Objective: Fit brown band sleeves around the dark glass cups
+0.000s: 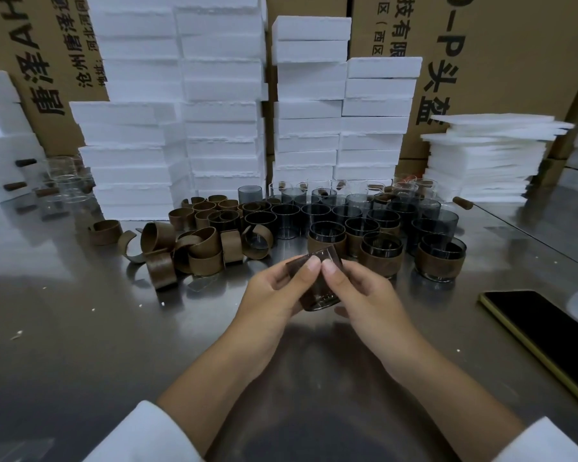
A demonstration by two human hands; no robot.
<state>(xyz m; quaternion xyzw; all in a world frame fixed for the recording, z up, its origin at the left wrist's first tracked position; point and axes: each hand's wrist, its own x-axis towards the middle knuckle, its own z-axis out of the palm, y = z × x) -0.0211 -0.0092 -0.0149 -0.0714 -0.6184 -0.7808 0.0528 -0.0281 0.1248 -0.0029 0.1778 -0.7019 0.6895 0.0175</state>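
Your left hand (274, 288) and right hand (357, 291) both pinch one cup (317, 296), thumbs pressing its band (297, 265). If the thumbs slip, the band may spring open, or the cup may drop on the table (80, 328).

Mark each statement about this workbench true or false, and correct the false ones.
1. The left hand and the right hand hold one dark glass cup between them. True.
2. The loose brown bands lie piled to the right of the hands. False: the pile lies to their left.
3. Some banded cups already stand on the table. True.
4. The phone lies on the left with its screen lit. False: it lies on the right, and its screen is dark.
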